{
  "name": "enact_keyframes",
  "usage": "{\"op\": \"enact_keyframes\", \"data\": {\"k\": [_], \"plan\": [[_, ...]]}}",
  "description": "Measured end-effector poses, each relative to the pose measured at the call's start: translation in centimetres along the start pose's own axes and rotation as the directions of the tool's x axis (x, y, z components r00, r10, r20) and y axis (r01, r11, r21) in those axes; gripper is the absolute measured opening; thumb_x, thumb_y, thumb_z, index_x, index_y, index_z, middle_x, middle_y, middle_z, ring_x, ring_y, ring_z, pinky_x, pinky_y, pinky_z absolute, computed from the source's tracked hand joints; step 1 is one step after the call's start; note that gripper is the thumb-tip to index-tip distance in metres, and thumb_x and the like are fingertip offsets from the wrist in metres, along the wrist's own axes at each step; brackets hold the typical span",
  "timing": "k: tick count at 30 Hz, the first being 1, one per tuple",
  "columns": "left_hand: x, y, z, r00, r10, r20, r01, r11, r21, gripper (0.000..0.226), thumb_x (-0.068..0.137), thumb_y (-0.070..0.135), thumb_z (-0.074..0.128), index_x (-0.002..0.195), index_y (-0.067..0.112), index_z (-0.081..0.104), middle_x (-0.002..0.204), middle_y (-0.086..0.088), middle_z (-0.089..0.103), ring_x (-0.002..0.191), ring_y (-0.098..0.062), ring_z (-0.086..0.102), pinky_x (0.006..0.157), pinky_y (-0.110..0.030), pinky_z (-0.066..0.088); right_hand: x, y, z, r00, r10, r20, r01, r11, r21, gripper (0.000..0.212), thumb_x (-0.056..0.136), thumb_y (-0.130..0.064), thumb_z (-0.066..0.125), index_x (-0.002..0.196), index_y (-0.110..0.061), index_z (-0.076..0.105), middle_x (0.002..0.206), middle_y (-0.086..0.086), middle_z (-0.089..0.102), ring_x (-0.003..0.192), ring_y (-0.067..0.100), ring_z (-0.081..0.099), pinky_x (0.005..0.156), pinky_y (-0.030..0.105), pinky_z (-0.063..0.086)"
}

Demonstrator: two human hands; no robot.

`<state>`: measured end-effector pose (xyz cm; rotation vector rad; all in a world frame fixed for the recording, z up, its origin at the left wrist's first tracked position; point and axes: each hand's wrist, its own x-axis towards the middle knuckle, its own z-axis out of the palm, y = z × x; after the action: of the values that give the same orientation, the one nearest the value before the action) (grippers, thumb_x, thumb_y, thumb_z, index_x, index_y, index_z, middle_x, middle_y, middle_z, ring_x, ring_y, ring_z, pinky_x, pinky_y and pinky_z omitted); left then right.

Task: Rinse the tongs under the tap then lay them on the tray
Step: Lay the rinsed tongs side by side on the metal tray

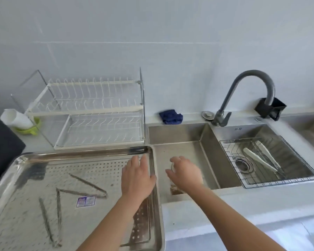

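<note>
the tongs (259, 159), with white handles, lie in a wire basket (234, 180) in the right side of the sink (179, 133), down below the bent grey tap (252, 91), and no hand touches them. the left hand (137, 176) floats over the right edge of the shiny tray (80, 153), fingers loose, gripping nothing. the right hand (186, 173) hangs over the left side of the sink, fingers a bit bent, and i see nothing in it. a small round shine by its fingertips is too blurry to name. two thin v shapes (87, 186) on the tray look smeared, maybe more tongs. a dark thing (2, 147) is cut off at the left edge.
</note>
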<state>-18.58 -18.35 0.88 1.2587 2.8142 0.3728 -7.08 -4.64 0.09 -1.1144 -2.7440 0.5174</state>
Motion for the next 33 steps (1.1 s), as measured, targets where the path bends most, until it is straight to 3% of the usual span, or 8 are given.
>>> {"op": "enact_keyframes", "data": {"k": [6, 10, 12, 15, 23, 30, 33], "plan": [[1.4, 10.9, 2.6, 0.996, 0.083, 0.020, -0.083, 0.996, 0.035, 0.075, 0.090, 0.049, 0.053, 0.154, 0.018, 0.028, 0.139, -0.010, 0.046, 0.124, -0.029, 0.048, 0.100, -0.041, 0.041, -1.4, 10.9, -4.8, 0.994, 0.085, -0.069, -0.082, 0.996, 0.047, 0.040, 0.092, -0.045, 0.061, 0.126, -0.024, 0.061, 0.114, -0.001, 0.066, 0.111, 0.025, 0.062, 0.082, 0.036, 0.053], [2.2, 18.7, 4.6, 0.994, 0.107, 0.029, -0.107, 0.994, 0.018, 0.072, 0.089, 0.048, 0.054, 0.152, 0.020, 0.032, 0.137, -0.008, 0.047, 0.120, -0.029, 0.050, 0.099, -0.040, 0.041, -1.5, 18.3, -8.2, 0.992, 0.107, -0.071, -0.107, 0.994, 0.001, 0.035, 0.092, -0.043, 0.060, 0.119, -0.022, 0.061, 0.111, 0.001, 0.063, 0.108, 0.028, 0.062, 0.071, 0.033, 0.043], [2.8, 21.9, 5.3, 0.992, 0.126, 0.018, -0.126, 0.992, 0.027, 0.072, 0.090, 0.048, 0.051, 0.153, 0.020, 0.032, 0.140, -0.009, 0.047, 0.123, -0.029, 0.050, 0.101, -0.041, 0.040, -1.5, 21.4, -9.6, 0.990, 0.130, -0.062, -0.131, 0.991, -0.006, 0.029, 0.090, -0.041, 0.058, 0.111, -0.020, 0.061, 0.106, 0.001, 0.062, 0.104, 0.027, 0.061, 0.070, 0.033, 0.045], [3.8, 25.7, 6.1, 0.986, 0.164, 0.013, -0.164, 0.986, 0.036, 0.073, 0.091, 0.047, 0.050, 0.155, 0.018, 0.029, 0.151, -0.014, 0.040, 0.136, -0.031, 0.042, 0.111, -0.042, 0.034, -1.3, 25.4, -11.3, 0.986, 0.154, -0.055, -0.155, 0.988, -0.008, 0.036, 0.093, -0.041, 0.057, 0.121, -0.020, 0.061, 0.109, 0.000, 0.063, 0.107, 0.024, 0.060, 0.073, 0.034, 0.048], [7.4, 31.5, 8.7, 0.965, 0.259, 0.046, -0.260, 0.965, 0.019, 0.074, 0.093, 0.050, 0.049, 0.155, 0.016, 0.028, 0.158, -0.017, 0.034, 0.147, -0.032, 0.030, 0.121, -0.045, 0.027, 1.1, 32.3, -12.9, 0.971, 0.230, -0.064, -0.231, 0.973, -0.002, 0.035, 0.093, -0.037, 0.058, 0.123, -0.020, 0.061, 0.107, -0.003, 0.062, 0.103, 0.022, 0.060, 0.067, 0.031, 0.046], [10.4, 35.0, 13.4, 0.942, 0.305, 0.139, -0.306, 0.952, -0.014, 0.070, 0.094, 0.050, 0.048, 0.153, 0.017, 0.030, 0.155, -0.015, 0.037, 0.145, -0.031, 0.033, 0.118, -0.044, 0.030, 2.8, 37.7, -12.2, 0.938, 0.343, 0.043, -0.339, 0.937, -0.083, 0.034, 0.095, -0.034, 0.055, 0.125, -0.020, 0.059, 0.115, 0.000, 0.064, 0.106, 0.024, 0.059, 0.076, 0.034, 0.052], [10.3, 36.6, 15.8, 0.942, 0.281, 0.185, -0.278, 0.960, -0.039, 0.068, 0.094, 0.050, 0.048, 0.152, 0.019, 0.031, 0.157, -0.015, 0.032, 0.148, -0.031, 0.026, 0.121, -0.042, 0.026, 3.3, 41.0, -11.6, 0.921, 0.380, 0.090, -0.368, 0.921, -0.130, 0.028, 0.096, -0.031, 0.054, 0.121, -0.018, 0.057, 0.116, 0.000, 0.063, 0.098, 0.021, 0.056, 0.073, 0.034, 0.049]]}}
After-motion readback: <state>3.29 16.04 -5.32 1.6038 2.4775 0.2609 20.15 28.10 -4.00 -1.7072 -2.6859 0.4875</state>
